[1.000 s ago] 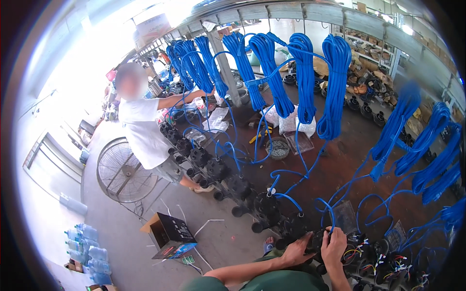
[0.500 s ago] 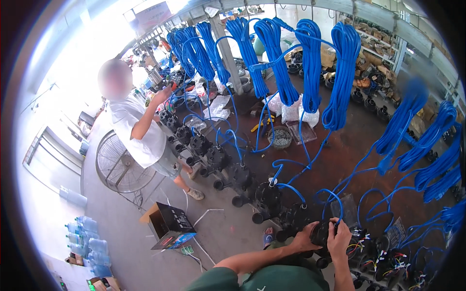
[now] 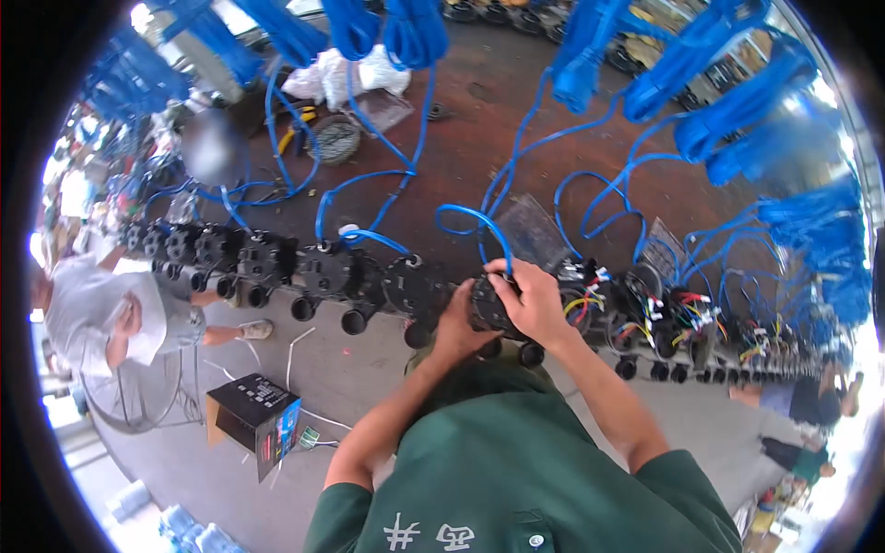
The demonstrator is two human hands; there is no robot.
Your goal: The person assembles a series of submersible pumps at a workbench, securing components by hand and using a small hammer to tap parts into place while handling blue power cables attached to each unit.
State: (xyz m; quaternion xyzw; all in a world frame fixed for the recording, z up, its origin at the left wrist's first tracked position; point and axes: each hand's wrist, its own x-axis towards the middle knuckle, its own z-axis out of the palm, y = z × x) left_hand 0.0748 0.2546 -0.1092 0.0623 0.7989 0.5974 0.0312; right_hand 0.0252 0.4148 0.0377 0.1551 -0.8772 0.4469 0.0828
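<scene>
A black round pump housing (image 3: pixel 486 302) stands in a row at the near edge of the bench, with a blue cable (image 3: pixel 505 241) rising from its top. My left hand (image 3: pixel 458 327) is wrapped round the left side of this housing. On its upper right, my right hand (image 3: pixel 532 300) has thumb and fingers closed by the cable's entry; the fingertips partly cover that spot. To the left sits a similar closed housing (image 3: pixel 412 286). To the right are open housings (image 3: pixel 636 300) with coloured wires (image 3: pixel 583 302) sticking out.
Coiled blue cables (image 3: pixel 415 32) hang above the dark bench (image 3: pixel 479 111). A bowl of small grey parts (image 3: pixel 335 140), white bags (image 3: pixel 323 78) and a clear plastic bag (image 3: pixel 533 230) lie on it. A person in white (image 3: pixel 120 304) and a black carton (image 3: pixel 253 412) are at left; others (image 3: pixel 811 405) at right.
The view has tilted down and swung right, bringing my torso and the wired housings further in. Both hands stay on the same pump housing. The person in white has lowered an arm.
</scene>
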